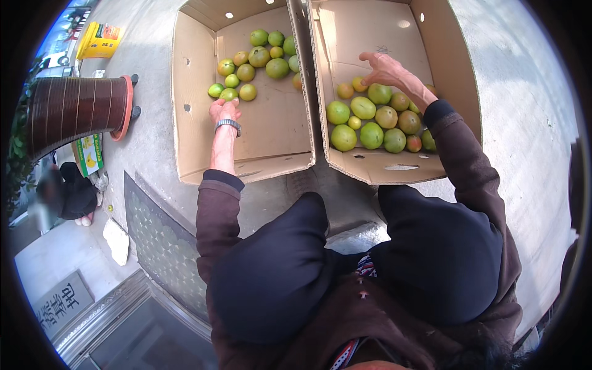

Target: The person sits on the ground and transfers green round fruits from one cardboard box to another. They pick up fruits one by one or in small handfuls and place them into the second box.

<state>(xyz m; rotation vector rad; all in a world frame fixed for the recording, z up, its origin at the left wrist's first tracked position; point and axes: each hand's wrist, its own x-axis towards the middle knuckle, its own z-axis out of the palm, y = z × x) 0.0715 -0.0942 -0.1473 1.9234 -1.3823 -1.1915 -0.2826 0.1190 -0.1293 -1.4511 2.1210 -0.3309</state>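
Two open cardboard boxes lie before me, both holding unripe green and orange-tinged tomatoes. Over the left box (273,125), my left hand (224,111), with a metal watch (228,124) on its wrist, has its fingers around the lower edge of a green tomato (229,95). Several loose tomatoes (259,56) spread beyond that hand towards the box's far right. My right hand (391,70) hovers above the right box (370,34), fingers apart and nothing in them. Beneath and nearer to me, more tomatoes (371,135) cluster at that box's near end; my forearm hides some on the right.
At left stand a brown ribbed planter (78,111) on a wheeled base, a yellow bucket (98,40) and a banana carton (90,152). A person in dark clothes (76,192) crouches nearby. A patterned mat (162,240) and a white stone-like piece (115,240) lie left of me.
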